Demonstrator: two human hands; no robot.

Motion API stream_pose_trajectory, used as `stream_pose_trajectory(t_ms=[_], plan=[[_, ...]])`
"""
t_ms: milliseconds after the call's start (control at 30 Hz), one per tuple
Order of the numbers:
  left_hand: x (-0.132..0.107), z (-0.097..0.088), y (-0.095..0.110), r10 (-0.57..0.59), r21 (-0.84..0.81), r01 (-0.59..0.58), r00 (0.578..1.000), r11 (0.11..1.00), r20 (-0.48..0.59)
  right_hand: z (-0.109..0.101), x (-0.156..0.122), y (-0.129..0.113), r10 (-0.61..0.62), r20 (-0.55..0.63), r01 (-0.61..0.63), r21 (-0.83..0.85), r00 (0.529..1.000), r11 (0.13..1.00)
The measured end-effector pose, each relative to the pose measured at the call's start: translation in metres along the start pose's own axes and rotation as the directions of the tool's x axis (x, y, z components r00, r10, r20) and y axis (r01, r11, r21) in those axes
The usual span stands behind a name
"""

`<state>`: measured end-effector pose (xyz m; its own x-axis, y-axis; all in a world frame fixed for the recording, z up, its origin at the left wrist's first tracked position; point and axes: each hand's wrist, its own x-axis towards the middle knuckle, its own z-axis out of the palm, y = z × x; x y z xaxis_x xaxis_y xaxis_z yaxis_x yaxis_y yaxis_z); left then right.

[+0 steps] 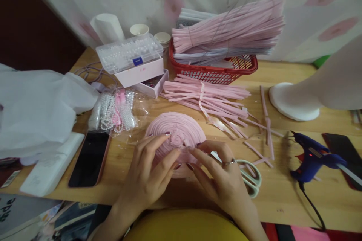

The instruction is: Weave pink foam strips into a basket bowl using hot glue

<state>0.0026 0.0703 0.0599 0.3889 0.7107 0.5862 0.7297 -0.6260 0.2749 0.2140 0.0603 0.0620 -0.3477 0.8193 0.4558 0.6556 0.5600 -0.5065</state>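
Observation:
A round disc coiled from pink pipe cleaners (175, 123) lies on the wooden table in front of me, a small rosette-like spiral at its centre. My left hand (149, 165) grips its left and near side, fingers bent over the top. From the right, my right hand (216, 167) holds it too, thumb and fingertips close together near the centre. A ring sits on one right finger. The fingertips meet at a small pale bit I cannot make out. Partly under my right hand are light green scissors (256, 184). The disc's near part is partly hidden by my fingers.
A blue hot glue gun (309, 156) stands at right with its cord. Behind the disc lie a ribbon-tied pipe cleaner bundle (183, 90) and a loaded red basket (212, 71). Bagged pearl strings (115, 111), a phone (90, 158) and a bead box (132, 51) are left; a white stand (294, 101) is right.

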Motion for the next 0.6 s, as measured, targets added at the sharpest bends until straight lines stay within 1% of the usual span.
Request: stream_pose_trajectory(t_ms=[267,600], plan=[[-0.0005,0.0001,0.0006,-0.010,-0.006,0.010,1.000,1.000,0.008,-0.0018,0.0096,-0.0010,0.006,0.046,-0.005,-0.029,0.999,1.000],[0.0003,0.0014,0.0021,-0.021,-0.014,0.022,0.999,1.000,0.030,-0.0025,0.0106,0.0009,-0.019,0.043,0.020,-0.031,0.999,0.999]])
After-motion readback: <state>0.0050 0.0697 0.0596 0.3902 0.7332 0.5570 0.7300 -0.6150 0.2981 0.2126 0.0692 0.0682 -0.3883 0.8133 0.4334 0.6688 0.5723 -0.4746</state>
